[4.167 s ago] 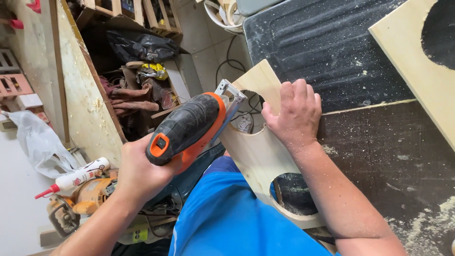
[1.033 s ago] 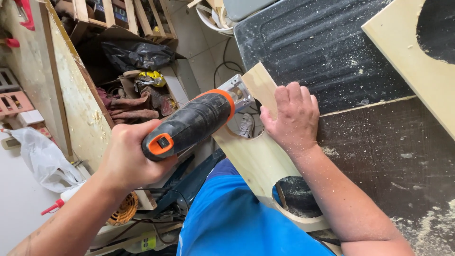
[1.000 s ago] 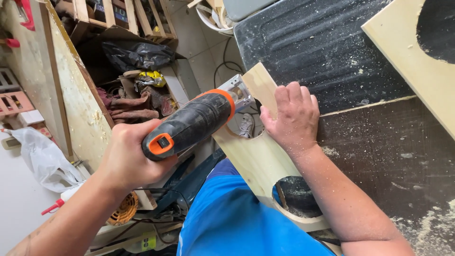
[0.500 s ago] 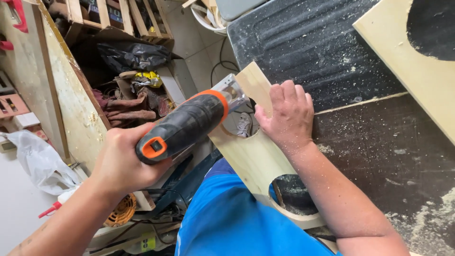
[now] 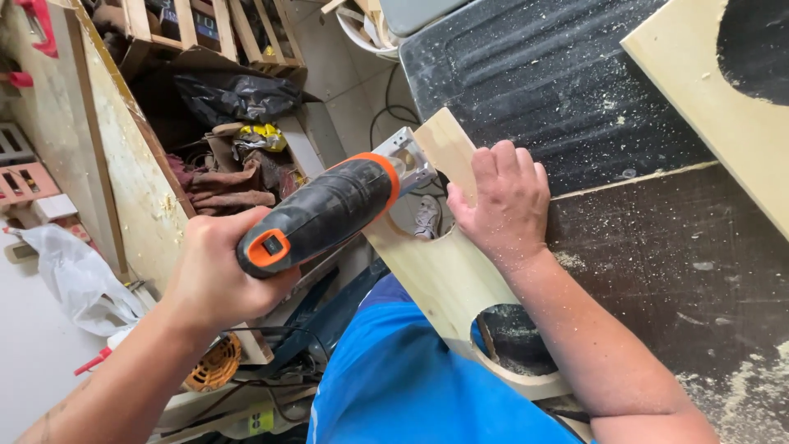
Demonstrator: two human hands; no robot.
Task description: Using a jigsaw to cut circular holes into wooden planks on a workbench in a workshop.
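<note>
A cluttered workshop is spreading out below the camera: a dark surface (image 5: 657, 271) dusted with sawdust is carrying the work, a black ribbed mat (image 5: 542, 74) is lying further back, and a second pale board (image 5: 715, 107) with a curved cut-out is resting at the far right. To the left, a tall plywood sheet (image 5: 123, 181) is leaning over a floor crowded with rags, crates and a white plastic bag (image 5: 74, 279).

The left hand (image 5: 218, 275) is closing fully around the black-and-orange jigsaw (image 5: 320, 214), whose metal shoe is sitting at the edge of a narrow plywood strip (image 5: 448, 271) that is overhanging the surface toward the person. The right hand (image 5: 501, 201) is lying flat and spread on that strip, fingers pressing down just beside the saw's shoe, gripping nothing.

To cut well here, the shoe probably needs to be staying flat on the wood and moving forward slowly along the curve, while the pressing hand is keeping clear of the blade line and holding the overhanging end steady against vibration.
</note>
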